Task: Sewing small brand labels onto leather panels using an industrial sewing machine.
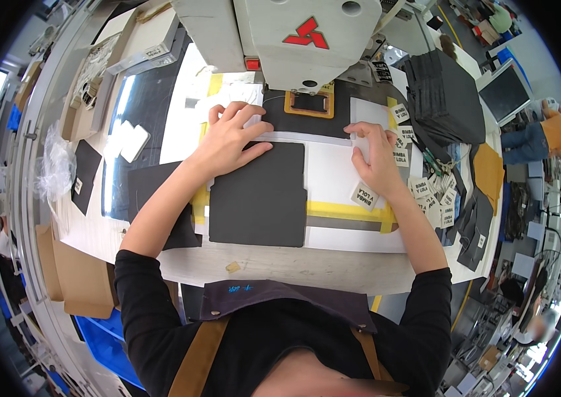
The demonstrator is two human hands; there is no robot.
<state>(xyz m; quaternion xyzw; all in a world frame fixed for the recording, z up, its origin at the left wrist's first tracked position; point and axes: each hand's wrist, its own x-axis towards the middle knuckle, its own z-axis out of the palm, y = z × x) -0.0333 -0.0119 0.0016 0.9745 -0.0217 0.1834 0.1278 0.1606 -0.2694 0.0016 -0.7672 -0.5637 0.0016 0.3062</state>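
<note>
head | hands (pixel 231 135) (pixel 378 159) apart, unclenched, at black panel (pixel 310 128) | carton (pixel 71 122) holds whitish pieces (pixel 97 63)

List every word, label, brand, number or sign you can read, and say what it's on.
I don't copy out wording or brands, but here is where they stand.
White tags: dark capital letters in two lines, readable.
Machine: a red emblem of three slanted shapes.
Apron: small blue characters, too small to read surely.
White box: dark print, too small to read.
</note>
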